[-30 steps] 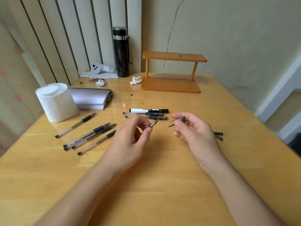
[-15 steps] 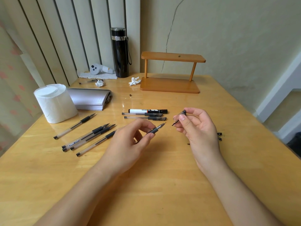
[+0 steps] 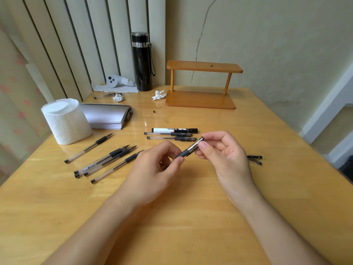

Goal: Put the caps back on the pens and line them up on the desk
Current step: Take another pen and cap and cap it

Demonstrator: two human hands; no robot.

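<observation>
I note the left hand [image 3: 152, 169] hides the barrel of the pen [image 3: 186, 152] it grips — the right hand [image 3: 225, 155] pinches its cap [image 3: 197, 143]. Wooden desk [image 3: 210, 217], cracked wall.

A single head-worn camera looks forward and down, close over the desk [image 3: 191, 226].

Print on the white marker [image 3: 168, 130] and on one pen [image 3: 89, 167], both too blurred to read

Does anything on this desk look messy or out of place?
Yes. Four uncapped pens lie fanned at slanted angles on the left, not in a row. Two crumpled tissues and small crumbs sit near the wooden shelf. A crack runs down the wall.
</observation>
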